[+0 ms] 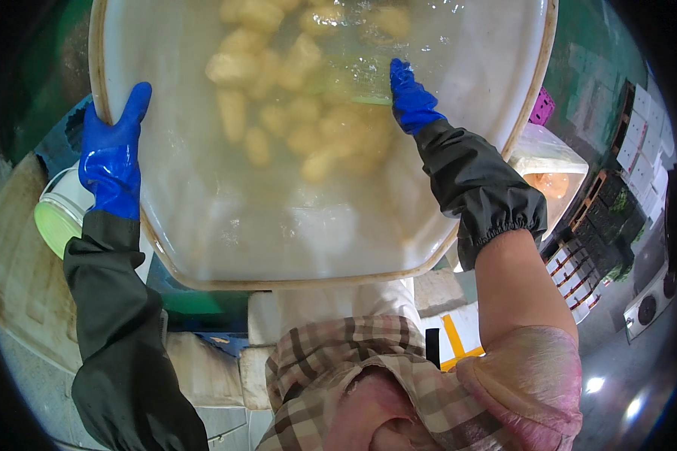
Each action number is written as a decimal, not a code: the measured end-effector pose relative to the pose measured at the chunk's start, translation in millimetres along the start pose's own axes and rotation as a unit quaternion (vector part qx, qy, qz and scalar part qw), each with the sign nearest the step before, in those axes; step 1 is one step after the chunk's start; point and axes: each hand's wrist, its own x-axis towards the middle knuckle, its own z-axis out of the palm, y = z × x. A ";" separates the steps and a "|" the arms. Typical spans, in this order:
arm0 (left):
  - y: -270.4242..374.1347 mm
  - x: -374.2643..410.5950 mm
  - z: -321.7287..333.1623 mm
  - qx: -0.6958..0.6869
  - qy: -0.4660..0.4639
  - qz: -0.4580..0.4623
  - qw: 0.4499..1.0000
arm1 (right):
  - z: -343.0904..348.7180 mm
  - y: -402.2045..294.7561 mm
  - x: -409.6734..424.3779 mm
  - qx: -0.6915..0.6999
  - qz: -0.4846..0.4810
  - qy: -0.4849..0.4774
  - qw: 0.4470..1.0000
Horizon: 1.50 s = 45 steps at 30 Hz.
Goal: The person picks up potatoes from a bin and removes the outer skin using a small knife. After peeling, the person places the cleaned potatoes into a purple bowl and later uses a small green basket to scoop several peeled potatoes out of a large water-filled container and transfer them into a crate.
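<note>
A large white plastic tub [271, 242] of cloudy water stands before me. Pale yellow pieces of what look like root vegetables [231, 67] lie in the water, blurred by it. My left hand [113, 149], in a blue rubber glove, grips the tub's left rim with the thumb inside and the fingers hidden outside. My right hand [413, 98], gloved the same way, is over the water in the right half of the tub. It holds the right end of a light green plastic object [369, 101], mostly under water, whose full shape I cannot make out.
A white bucket with a light green lid [59, 222] is at the left, tilted in view. Right of the tub stand a translucent bin [564, 169] with orange contents and a magenta plastic basket [541, 107]. Stacked white boxes [646, 135] and dark crates [609, 208] are farther right.
</note>
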 end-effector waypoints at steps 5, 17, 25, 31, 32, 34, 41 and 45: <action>-0.1 -4.5 -8.7 0.015 0.007 0.003 1.000 | -31.9 -44.1 -26.7 0.086 0.030 -0.082 0.992; 5.7 3.9 -4.2 0.070 -0.003 -0.039 0.997 | 75.0 -9.0 -90.8 0.136 0.016 -0.051 0.989; -2.2 2.0 -9.2 0.038 0.004 0.023 0.999 | 48.4 -37.9 -90.9 0.200 0.042 -0.121 0.971; -0.1 -2.8 -14.6 0.020 -0.027 0.002 0.999 | 50.1 -56.7 -120.5 0.298 0.108 -0.178 0.932; -2.0 -4.8 -19.0 0.013 -0.023 0.002 1.000 | 57.6 -69.1 -126.3 0.332 0.124 -0.191 0.916; -6.3 -0.9 -10.5 0.000 -0.027 0.013 1.000 | 74.1 -85.4 -144.7 0.391 0.176 -0.200 0.881; -17.7 8.3 -12.3 0.028 -0.020 0.041 0.999 | 132.1 -172.2 -177.6 0.505 0.254 -0.117 0.817; -18.8 6.2 -9.1 -0.009 0.000 0.032 0.999 | 132.5 -195.2 -160.5 0.513 0.236 -0.051 0.824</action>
